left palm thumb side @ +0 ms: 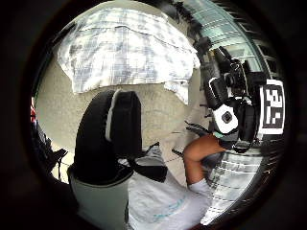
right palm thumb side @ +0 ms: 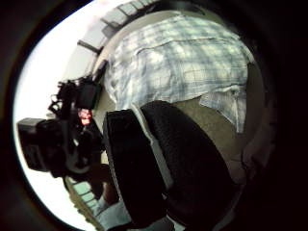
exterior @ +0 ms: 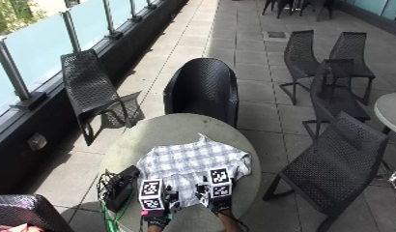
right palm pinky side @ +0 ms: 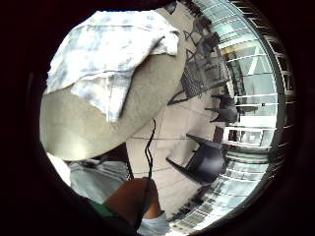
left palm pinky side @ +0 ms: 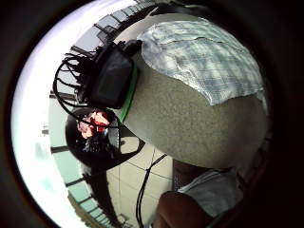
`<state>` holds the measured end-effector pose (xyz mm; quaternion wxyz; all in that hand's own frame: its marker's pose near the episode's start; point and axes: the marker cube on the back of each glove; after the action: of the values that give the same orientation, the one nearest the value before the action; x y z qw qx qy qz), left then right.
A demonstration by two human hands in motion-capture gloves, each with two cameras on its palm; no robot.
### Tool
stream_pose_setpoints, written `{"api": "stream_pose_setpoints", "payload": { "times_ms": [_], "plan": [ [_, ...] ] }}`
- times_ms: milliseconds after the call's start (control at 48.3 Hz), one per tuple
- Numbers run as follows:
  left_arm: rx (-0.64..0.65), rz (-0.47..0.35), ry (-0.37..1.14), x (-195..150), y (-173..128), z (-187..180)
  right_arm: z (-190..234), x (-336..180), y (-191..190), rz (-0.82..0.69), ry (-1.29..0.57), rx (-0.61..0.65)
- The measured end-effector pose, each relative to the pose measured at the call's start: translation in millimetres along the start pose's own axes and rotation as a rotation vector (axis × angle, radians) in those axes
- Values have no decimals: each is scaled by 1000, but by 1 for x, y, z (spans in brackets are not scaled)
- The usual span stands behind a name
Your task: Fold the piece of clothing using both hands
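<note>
A blue-and-white plaid shirt [exterior: 191, 164] lies spread flat on a round grey table [exterior: 166, 128]. Both gloved hands hover side by side at the shirt's near edge: my left hand [exterior: 156, 217] on the left and my right hand [exterior: 219, 207] beside it. The palm views show the shirt [left palm thumb side: 124, 48] [right palm thumb side: 178, 62] a short way off from each palm, with bare tabletop between. Left fingers [left palm thumb side: 108, 139] and right fingers [right palm thumb side: 163, 163] hang relaxed with no cloth in them. One folded-over corner of the shirt [right palm pinky side: 108, 54] reaches toward the table's rim.
A black box with a bundle of cables [exterior: 120, 186] sits on the table left of the shirt. Black chairs stand around the table: one behind it [exterior: 201, 89], one at the far left [exterior: 89, 87], one at the right [exterior: 333, 169]. A glass railing runs along the left.
</note>
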<state>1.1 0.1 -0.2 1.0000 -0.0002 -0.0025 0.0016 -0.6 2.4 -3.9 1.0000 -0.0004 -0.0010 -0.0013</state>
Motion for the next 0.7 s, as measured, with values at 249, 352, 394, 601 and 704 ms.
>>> {"api": "stream_pose_setpoints", "payload": {
  "times_ms": [249,352,394,601,704],
  "plan": [
    [-17,17,-29,8,1,-1,-7,4,5,9,-17,13],
    [-7,16,-44,9,0,-3,-9,6,7,13,-26,9],
    [-5,17,-41,9,-1,-4,-10,6,7,11,-27,14],
    [1,19,-46,7,-3,-5,-11,9,8,12,-27,25],
    [1,18,-40,7,0,-9,-11,12,8,13,-28,30]
  ]
}}
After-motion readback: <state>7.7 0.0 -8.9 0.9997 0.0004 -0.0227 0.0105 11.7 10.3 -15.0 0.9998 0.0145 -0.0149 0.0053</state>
